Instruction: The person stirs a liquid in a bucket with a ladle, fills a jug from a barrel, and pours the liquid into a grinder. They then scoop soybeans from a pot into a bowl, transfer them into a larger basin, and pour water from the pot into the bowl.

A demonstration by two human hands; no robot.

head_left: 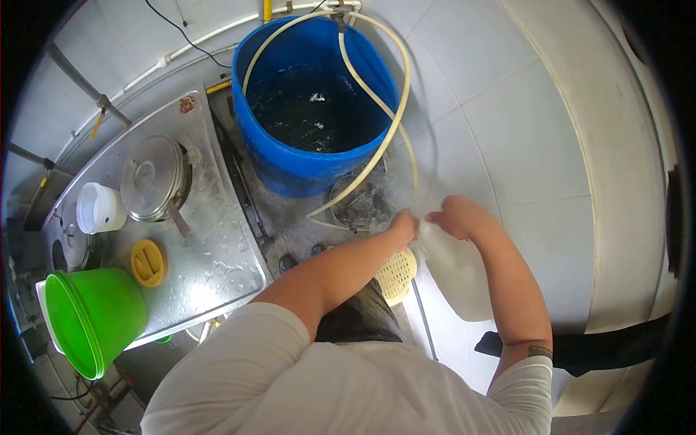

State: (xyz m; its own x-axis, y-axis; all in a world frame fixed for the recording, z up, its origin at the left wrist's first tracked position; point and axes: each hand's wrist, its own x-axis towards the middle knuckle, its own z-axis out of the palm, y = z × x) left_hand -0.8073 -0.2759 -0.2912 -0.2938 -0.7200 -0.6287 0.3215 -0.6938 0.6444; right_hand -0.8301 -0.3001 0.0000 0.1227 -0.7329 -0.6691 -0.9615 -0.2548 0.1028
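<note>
Both my hands are close together in front of me, near the tiled wall. My right hand (464, 217) is curled in a pinch at the upper end of a pale, smooth, plastic-looking thing (462, 286), whose rounded end hangs down toward me. My left hand (405, 226) is closed beside its upper left edge; I cannot tell what is in those fingers. A cream-coloured hose (406, 87) loops from the tap over the blue barrel (319, 170), and one stretch of it comes down just above my hands. Water with bright ripples (312, 109) stands in the barrel.
At left, a wet steel counter (210, 264) holds a lidded pot (148, 177), a white tub (101, 208), a yellow lid (148, 262) and a green bucket (98, 312). A perforated cream stool top (397, 275) is below my left forearm. Dark cloth (602, 348) lies at right.
</note>
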